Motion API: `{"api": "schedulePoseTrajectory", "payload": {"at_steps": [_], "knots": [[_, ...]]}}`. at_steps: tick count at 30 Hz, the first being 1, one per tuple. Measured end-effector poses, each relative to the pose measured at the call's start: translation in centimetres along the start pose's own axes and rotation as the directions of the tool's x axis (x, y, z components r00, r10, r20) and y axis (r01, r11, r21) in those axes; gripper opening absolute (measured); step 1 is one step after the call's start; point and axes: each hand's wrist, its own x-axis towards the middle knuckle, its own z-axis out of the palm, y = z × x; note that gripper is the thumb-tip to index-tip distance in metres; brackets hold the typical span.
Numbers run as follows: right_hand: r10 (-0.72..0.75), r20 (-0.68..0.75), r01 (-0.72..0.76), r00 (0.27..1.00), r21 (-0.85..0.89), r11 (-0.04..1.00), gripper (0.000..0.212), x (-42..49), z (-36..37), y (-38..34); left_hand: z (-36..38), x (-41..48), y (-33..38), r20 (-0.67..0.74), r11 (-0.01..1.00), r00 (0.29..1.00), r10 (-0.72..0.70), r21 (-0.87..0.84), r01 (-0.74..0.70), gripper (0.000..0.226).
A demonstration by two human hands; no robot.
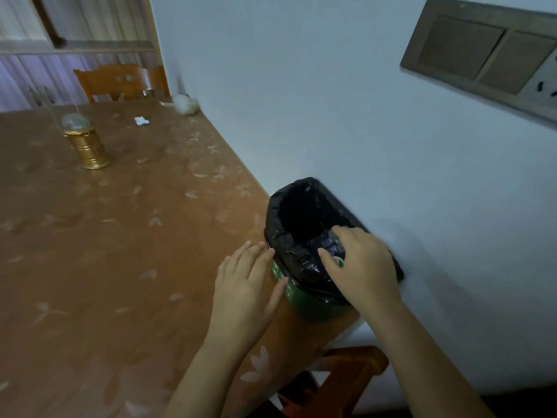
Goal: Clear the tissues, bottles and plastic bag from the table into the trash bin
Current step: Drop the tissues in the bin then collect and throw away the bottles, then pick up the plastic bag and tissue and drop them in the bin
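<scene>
A green trash bin [313, 309] lined with a black bag [280, 224] stands at the table's right corner against the wall. My right hand [364, 263] is over its near rim, fingers curled on a clear plastic bottle [330, 247] with a green cap that lies inside the liner. My left hand [247, 285] rests flat, fingers apart, against the bin's left side. Far down the table lie a small crumpled tissue [141, 120] and a whitish plastic bag [187, 104] by the wall.
A gold lantern with a clear dome [86, 143] stands on the brown flowered tablecloth [105, 251]. A wooden chair [120, 82] is at the far end, another chair [349, 369] below the bin. The white wall runs along the right.
</scene>
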Motion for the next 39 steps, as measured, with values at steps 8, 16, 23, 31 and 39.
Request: {"api": "schedulePoseTrajectory", "payload": {"at_steps": [8,16,23,31,39], "knots": [[-0.024,-0.036,0.027,0.999,0.069,0.997,0.040,-5.7,-0.9,-2.1,-0.9,-2.9,1.1,0.001,0.999,1.000,0.029,0.026,-0.029,0.046],[-0.123,-0.025,0.125,0.992,0.175,0.977,0.043,-10.3,-2.3,-4.6,-4.0,-7.7,2.9,-0.035,0.991,0.998,-0.048,0.126,0.052,0.046],[-0.240,0.004,0.229,0.971,0.289,0.930,0.044,-16.0,-3.2,-5.9,-6.8,-15.0,4.9,-0.098,0.965,0.984,-0.146,0.203,0.163,0.045],[-0.395,0.048,0.359,0.917,0.328,0.874,0.038,-21.6,-3.9,-9.9,-10.2,-23.3,5.5,-0.165,0.908,0.943,-0.288,0.267,0.324,0.043],[-0.537,-0.008,0.498,0.843,0.389,0.775,0.036,-23.9,-5.0,-17.5,-16.6,-28.4,3.0,-0.314,0.841,0.876,-0.366,0.291,0.456,0.044]]}}
